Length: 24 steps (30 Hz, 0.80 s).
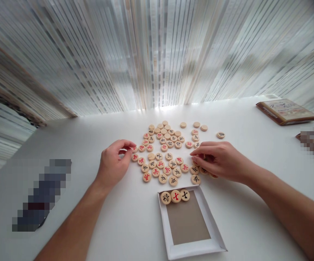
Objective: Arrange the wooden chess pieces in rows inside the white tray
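Many round wooden Chinese chess pieces [167, 170], with red or black characters or blank faces up, lie spread over the white table. At the left edge of the spread, my left hand [115, 159] has bent fingers with a gap between thumb and forefinger; their tips reach a red-marked piece [134, 149]. My right hand [219, 159] is over the right side, fingers stretched forward and thumb slightly apart, covering some pieces. Whether it touches one is hard to see. A shallow white box [189, 250] nearest me holds three pieces [175, 196] in a row along its far end.
A flat brown box [287, 110] lies at the far right of the table [113, 228]. Blurred-out dark things are at the left [42, 199] and right edges. Striped curtains [157, 54] hang behind. A lone piece [220, 135] sits right of the others.
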Each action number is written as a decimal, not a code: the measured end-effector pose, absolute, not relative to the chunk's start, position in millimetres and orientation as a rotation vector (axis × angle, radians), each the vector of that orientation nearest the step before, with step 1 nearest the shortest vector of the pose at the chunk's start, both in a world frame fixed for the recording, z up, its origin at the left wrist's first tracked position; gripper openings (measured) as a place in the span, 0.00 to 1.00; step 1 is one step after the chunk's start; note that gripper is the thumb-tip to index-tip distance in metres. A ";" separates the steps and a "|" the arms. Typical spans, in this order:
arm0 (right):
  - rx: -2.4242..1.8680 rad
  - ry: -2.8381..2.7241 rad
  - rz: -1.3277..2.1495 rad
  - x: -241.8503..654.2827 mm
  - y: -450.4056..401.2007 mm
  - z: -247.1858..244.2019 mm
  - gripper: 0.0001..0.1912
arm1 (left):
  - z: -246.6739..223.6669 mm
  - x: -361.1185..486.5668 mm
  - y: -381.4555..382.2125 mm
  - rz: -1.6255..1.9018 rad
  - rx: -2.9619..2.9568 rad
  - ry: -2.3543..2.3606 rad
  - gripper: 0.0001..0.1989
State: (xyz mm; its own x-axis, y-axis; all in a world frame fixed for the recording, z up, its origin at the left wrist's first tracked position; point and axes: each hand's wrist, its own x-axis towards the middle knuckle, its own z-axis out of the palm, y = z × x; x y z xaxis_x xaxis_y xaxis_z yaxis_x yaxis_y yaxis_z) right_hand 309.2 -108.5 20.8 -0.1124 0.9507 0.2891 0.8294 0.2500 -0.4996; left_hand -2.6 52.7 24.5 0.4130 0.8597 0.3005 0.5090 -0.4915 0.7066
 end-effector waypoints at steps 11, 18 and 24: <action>-1.608 -1.993 0.179 301.3 -109.2 17.7 0.13 | 23.5 -4.8 53.0 0.856 2.221 1.174 0.08; -1.724 -1.670 0.025 305.9 -101.7 12.4 0.10 | 25.6 -1.1 51.8 0.832 2.250 1.172 0.10; -1.777 -1.461 0.017 314.7 -96.5 11.1 0.10 | 43.1 24.7 52.4 0.706 2.328 1.077 0.12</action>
State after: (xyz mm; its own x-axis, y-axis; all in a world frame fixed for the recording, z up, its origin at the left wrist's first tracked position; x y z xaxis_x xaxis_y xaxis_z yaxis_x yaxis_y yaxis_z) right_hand 314.7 -96.5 11.1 0.3281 0.8231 0.4635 0.8118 0.0051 -0.5839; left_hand 24.7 52.4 43.1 0.5578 0.7911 0.2510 0.5457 -0.5774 0.6073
